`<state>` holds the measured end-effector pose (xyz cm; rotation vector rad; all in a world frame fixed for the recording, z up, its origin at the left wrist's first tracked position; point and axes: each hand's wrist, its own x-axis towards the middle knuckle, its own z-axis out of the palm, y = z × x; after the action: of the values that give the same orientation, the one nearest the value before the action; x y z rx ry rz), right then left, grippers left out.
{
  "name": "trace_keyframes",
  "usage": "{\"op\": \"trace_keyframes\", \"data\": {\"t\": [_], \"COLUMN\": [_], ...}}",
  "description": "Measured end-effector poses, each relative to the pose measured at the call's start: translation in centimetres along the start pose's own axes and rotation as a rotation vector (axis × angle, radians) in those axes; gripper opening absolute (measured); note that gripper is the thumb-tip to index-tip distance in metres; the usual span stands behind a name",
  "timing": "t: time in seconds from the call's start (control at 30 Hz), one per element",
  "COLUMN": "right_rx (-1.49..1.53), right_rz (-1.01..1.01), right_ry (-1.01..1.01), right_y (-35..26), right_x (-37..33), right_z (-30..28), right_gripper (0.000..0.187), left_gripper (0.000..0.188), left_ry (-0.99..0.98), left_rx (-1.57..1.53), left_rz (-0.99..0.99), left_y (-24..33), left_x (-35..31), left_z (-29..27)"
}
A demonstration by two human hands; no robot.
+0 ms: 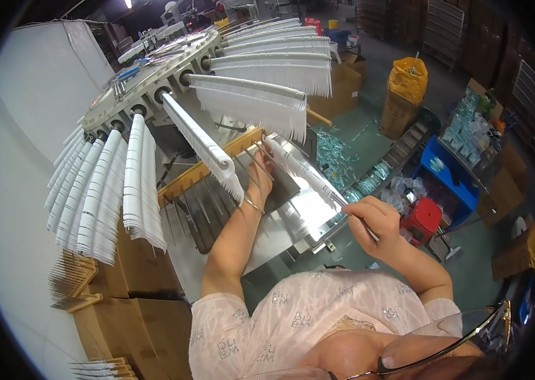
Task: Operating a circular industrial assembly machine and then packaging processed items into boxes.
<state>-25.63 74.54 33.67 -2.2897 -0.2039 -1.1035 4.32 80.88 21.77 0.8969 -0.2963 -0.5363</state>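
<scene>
The left hand (260, 176) is reaching forward with the forearm stretched out over the metal surface (293, 221), its fingers curling around the far end of a long rod of white strips (302, 174), close to the wooden rail (201, 171) that runs across the front of the machine. A thin bangle is sitting at that wrist. The right hand (372, 221) is drawn back nearer the body, elbow bent, fingers pinching shut on the near end of the same rod, so the rod is spanning slantwise between both hands, just above the shiny surface, with its white fringe hanging along its length.

Above and beyond the hands, a round carousel (147, 88) is carrying many more loaded rods (251, 101) fanning outward like spokes; one of them, a white loaded rod (201, 142), is hanging down just left of the left hand and partly crossing in front of the forearm. More fringed rods are drooping at the far left (100, 196). Cardboard boxes (147, 310) are standing below the surface on the left, with combs of bare metal pins (71, 282) resting on them. To the right, on the floor, a red stool (422, 218), a blue crate (448, 174) and a yellow bag (407, 79) over a box are standing well apart from the hands.
</scene>
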Motion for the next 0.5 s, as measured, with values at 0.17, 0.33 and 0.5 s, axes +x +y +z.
{"op": "trace_keyframes", "data": {"t": [0.17,0.33,0.5], "right_rx": [-0.003,0.14,0.493], "right_rz": [-0.005,0.137,0.34], "right_ry": [0.023,0.103,0.286], "right_y": [0.6,1.8,3.5], "right_x": [0.3,-1.6,-6.8], "right_z": [0.9,1.7,-1.4], "right_gripper": [0.012,0.01,0.013], "left_gripper": [0.026,0.028,0.023], "left_ry": [0.107,-0.072,-0.419], "left_rx": [0.053,0.454,1.154], "left_rz": [0.068,0.333,0.382], "left_y": [0.4,0.6,4.9], "left_x": [-0.9,-5.5,-12.4], "left_z": [0.8,2.1,4.1]}}
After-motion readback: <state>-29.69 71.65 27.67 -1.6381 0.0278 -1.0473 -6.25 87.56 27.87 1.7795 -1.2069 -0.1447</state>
